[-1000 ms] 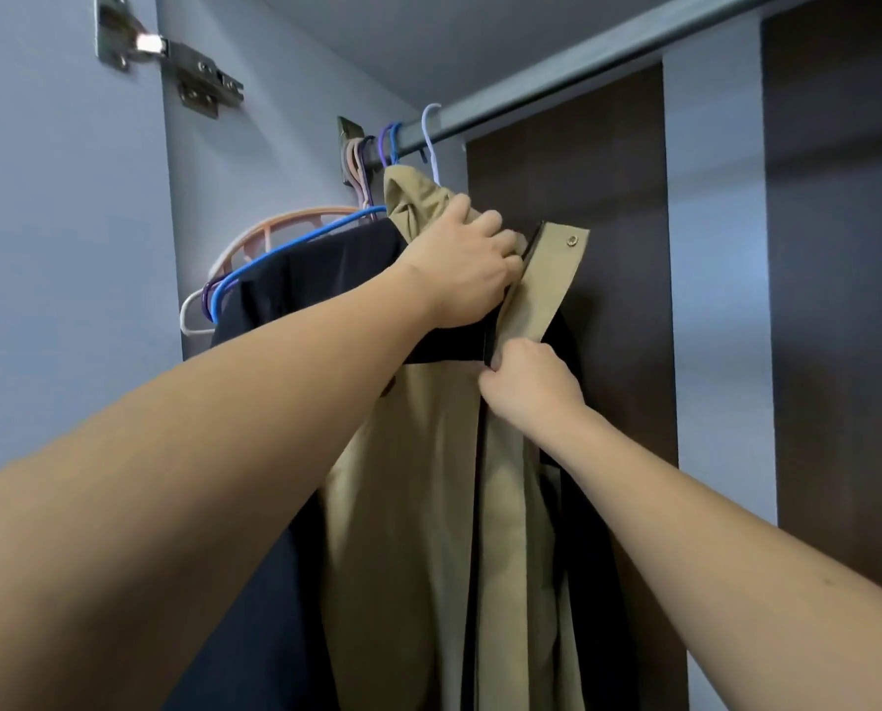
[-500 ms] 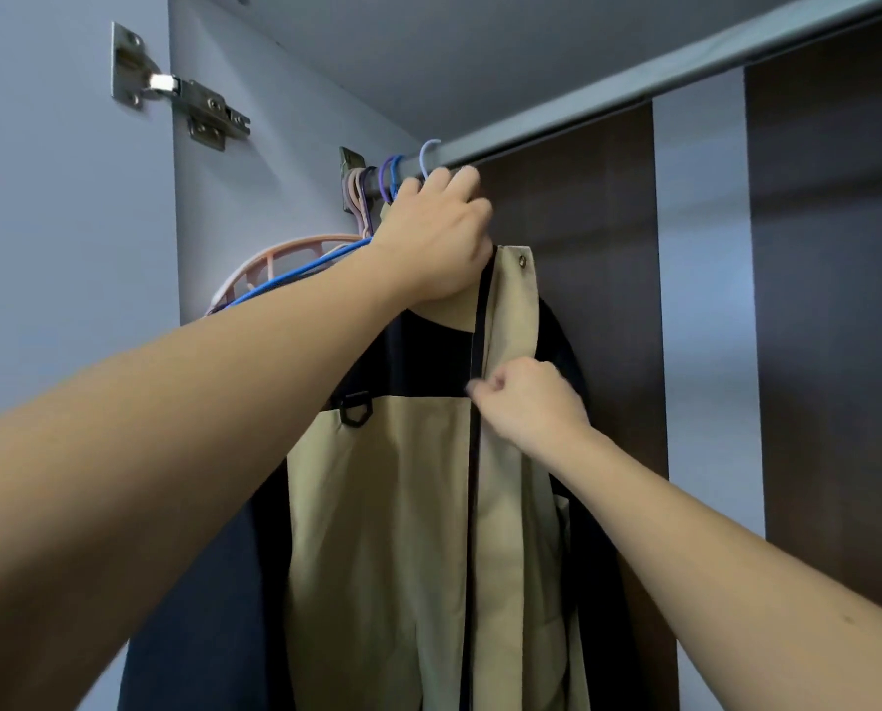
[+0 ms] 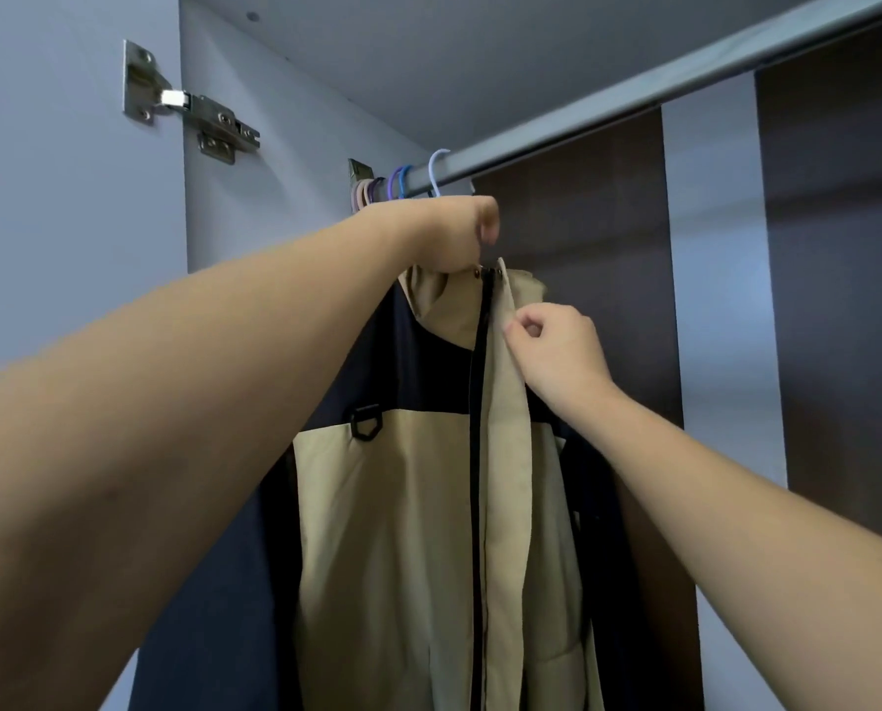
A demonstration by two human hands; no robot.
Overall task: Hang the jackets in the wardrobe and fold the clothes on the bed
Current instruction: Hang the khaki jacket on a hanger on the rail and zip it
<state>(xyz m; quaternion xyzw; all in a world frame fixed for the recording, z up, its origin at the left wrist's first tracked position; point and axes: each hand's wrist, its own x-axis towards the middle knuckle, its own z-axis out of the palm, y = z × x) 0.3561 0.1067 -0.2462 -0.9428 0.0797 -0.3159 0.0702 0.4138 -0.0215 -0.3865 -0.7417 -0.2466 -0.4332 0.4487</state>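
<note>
A beige and navy jacket [image 3: 393, 531] hangs in the wardrobe from a white hanger hook [image 3: 436, 169] on the grey rail [image 3: 634, 97]. My left hand [image 3: 449, 233] grips the top of the jacket's collar just under the rail. Lower and to the right, my right hand [image 3: 557, 351] pinches the beige flap beside the black zip line. The hanger's body is hidden by the jacket and my left hand.
Several coloured hanger hooks [image 3: 387, 184] bunch at the rail's left end by the wardrobe's side wall. A metal door hinge [image 3: 192, 107] sits on the open door at upper left. Dark brown back panels [image 3: 834, 279] lie behind the rail, which runs free to the right.
My left hand has risen with the collar to just under the rail. My right hand has moved up the front flap. The jacket now hangs straighter, with its collar upright.
</note>
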